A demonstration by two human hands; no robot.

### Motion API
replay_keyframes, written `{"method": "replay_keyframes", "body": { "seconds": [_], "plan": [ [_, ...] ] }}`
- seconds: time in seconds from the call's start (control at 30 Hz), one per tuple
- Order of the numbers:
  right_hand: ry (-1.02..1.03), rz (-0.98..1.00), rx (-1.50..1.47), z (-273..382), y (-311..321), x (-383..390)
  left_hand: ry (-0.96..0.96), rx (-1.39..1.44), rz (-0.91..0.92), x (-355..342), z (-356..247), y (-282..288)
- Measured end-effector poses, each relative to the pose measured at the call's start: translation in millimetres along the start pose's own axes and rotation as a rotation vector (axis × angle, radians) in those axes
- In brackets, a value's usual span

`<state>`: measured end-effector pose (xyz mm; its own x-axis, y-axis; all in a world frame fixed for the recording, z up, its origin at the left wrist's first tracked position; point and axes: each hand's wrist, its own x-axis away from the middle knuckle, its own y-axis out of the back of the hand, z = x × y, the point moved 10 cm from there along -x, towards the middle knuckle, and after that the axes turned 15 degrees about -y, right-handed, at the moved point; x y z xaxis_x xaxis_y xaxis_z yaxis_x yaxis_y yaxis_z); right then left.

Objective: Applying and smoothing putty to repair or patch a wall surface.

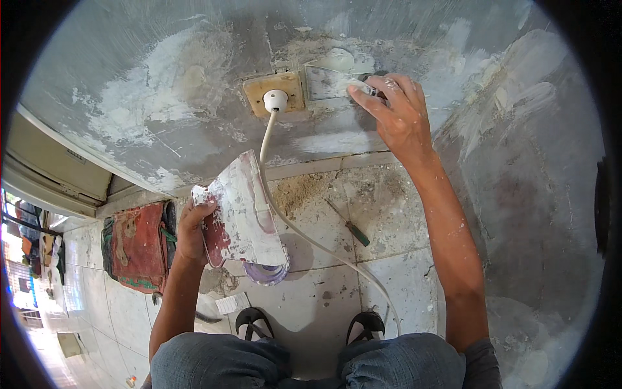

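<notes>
My right hand [400, 115] is closed around a putty knife [324, 83], whose broad flat blade rests against the grey wall [214, 129]. White putty lies on the blade, and more is smeared on the wall just above it. Left of the blade sits a yellowed socket plate [254, 92] with a round white plug [275, 100] in it. My left hand [193, 227] grips the left edge of a flat, putty-covered board [245, 201], held tilted above the floor. Its palm-side fingers are hidden behind the board. White putty specks dot my right hand and forearm.
A pale cable [311, 241] hangs from the plug and runs across the tiles between board and right arm. A green-handled screwdriver [356, 233] lies near sandy debris [301, 194]. Partly under the board is a purple round object [267, 275]. A red bag [139, 243] sits left.
</notes>
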<state>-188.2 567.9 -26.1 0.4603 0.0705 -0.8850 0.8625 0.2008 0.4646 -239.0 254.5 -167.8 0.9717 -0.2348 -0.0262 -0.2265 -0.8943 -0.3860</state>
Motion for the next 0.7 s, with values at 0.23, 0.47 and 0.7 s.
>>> {"method": "replay_keyframes", "body": {
  "seconds": [0.23,0.47,0.7],
  "plan": [
    [0.013,0.034,0.048,-2.7,-7.4,-2.9,0.01,0.021,0.022,-0.2,1.4,-2.8],
    [-0.008,-0.018,0.108,-28.3,12.4,0.2,-0.005,0.04,-0.013,-0.9,2.2,0.9],
    [-0.108,-0.019,0.17,-67.1,25.5,18.1,0.025,0.041,0.029,0.9,2.3,1.4]
  ]
}}
